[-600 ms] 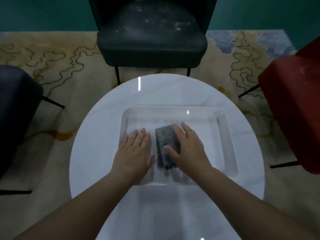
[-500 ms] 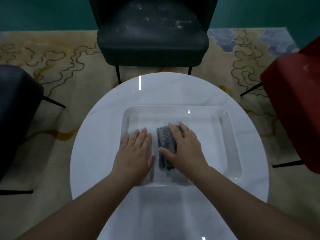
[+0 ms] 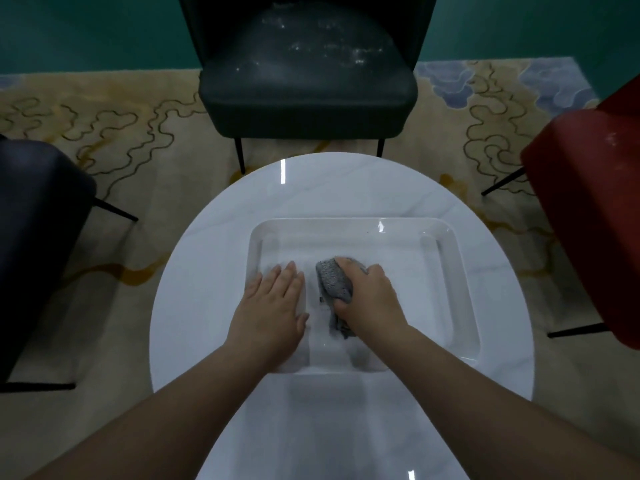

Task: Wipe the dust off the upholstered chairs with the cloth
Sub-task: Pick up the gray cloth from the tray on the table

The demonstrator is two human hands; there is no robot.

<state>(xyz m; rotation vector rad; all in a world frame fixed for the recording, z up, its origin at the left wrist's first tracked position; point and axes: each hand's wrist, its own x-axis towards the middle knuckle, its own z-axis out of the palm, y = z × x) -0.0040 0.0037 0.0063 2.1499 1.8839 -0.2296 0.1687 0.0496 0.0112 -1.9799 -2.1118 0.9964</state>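
A grey cloth [image 3: 333, 278] lies bunched in a white rectangular tray [image 3: 464, 292] on the round white table [image 3: 207, 271]. My right hand [image 3: 372, 299] is curled around the cloth, fingers over its far end and thumb under its near side. My left hand [image 3: 273, 306] rests flat, fingers together, on the tray's left rim. A dark green upholstered chair [image 3: 308, 77] stands beyond the table, its seat speckled with white dust. A red chair [image 3: 588, 209] is at the right, a dark chair [image 3: 34, 237] at the left.
A beige patterned rug [image 3: 138, 140] covers the floor around the table. A teal wall [image 3: 86, 29] runs behind the green chair. Thin black chair legs [image 3: 502, 181] stick out near the table on both sides.
My right hand has gone from lying flat on the cloth to closing around it, bunching the cloth up. My left hand has stayed on the tray's rim.
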